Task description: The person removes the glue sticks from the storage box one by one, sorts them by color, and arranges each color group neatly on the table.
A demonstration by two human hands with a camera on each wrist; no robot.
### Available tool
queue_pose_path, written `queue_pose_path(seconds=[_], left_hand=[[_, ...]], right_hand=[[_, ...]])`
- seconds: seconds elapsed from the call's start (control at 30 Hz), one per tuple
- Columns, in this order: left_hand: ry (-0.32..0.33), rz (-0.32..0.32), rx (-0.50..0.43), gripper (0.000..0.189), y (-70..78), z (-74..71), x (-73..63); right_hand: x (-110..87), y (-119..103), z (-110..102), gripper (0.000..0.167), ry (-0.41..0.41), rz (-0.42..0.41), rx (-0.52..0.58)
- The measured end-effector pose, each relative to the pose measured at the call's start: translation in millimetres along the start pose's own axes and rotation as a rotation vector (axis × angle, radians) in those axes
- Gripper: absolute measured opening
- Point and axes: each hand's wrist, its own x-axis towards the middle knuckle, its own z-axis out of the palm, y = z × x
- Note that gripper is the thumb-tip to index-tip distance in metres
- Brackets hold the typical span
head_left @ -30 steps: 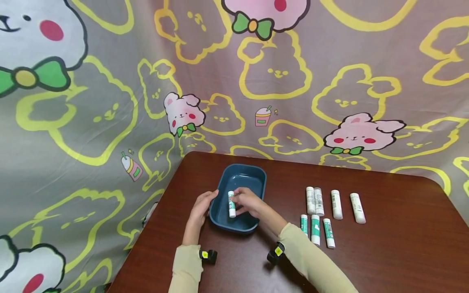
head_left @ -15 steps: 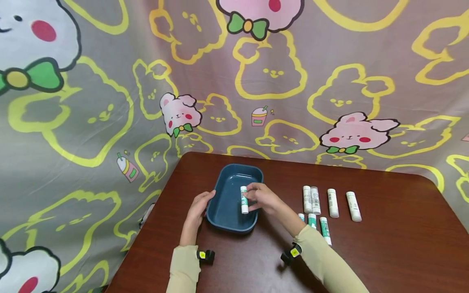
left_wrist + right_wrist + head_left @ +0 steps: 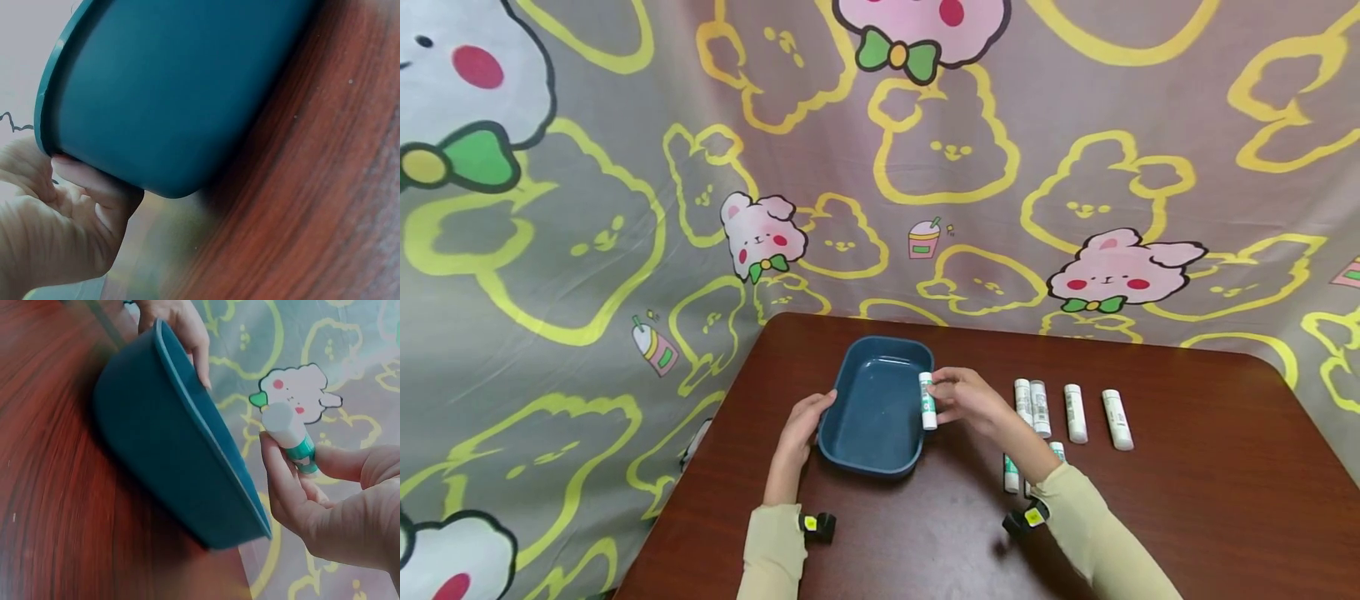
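Note:
My right hand (image 3: 976, 400) pinches a glue stick (image 3: 928, 403) with white ends and a green label, between thumb and fingertips. It is upright over the right rim of the dark blue plastic bin (image 3: 872, 417), whose visible floor is bare. In the right wrist view the glue stick's white end (image 3: 284, 425) points up toward the camera, beside the bin's wall (image 3: 156, 450). My left hand (image 3: 799, 427) grips the bin's left side, thumb at the rim and fingers against the outer wall, as the left wrist view also shows.
Right of the bin, several white glue sticks (image 3: 1075, 412) lie in a row on the brown wooden table (image 3: 1210, 483). Nearer glue sticks with green labels (image 3: 1011, 473) are partly hidden by my right forearm. A patterned cloth (image 3: 970, 183) hangs behind and left of the table.
My right hand has carried the glue stick rightward and slightly up, from over the bin's middle to its right rim. My left hand keeps its grip on the bin.

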Motion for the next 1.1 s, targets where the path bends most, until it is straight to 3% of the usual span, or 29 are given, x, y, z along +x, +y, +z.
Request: queue_pose_path(seconds=[0.37,1.1], left_hand=[[0.045,0.019,0.005,0.033,-8.6,3.6,-0.4],[0.045,0.034,0.003,0.034,-5.7,3.0,-1.5]], right_hand=[[-16.8,7,-24,0.039,0.084,0.044,-0.02],[-46.4,15,-66,0.039,0.094,0.062,-0.053]])
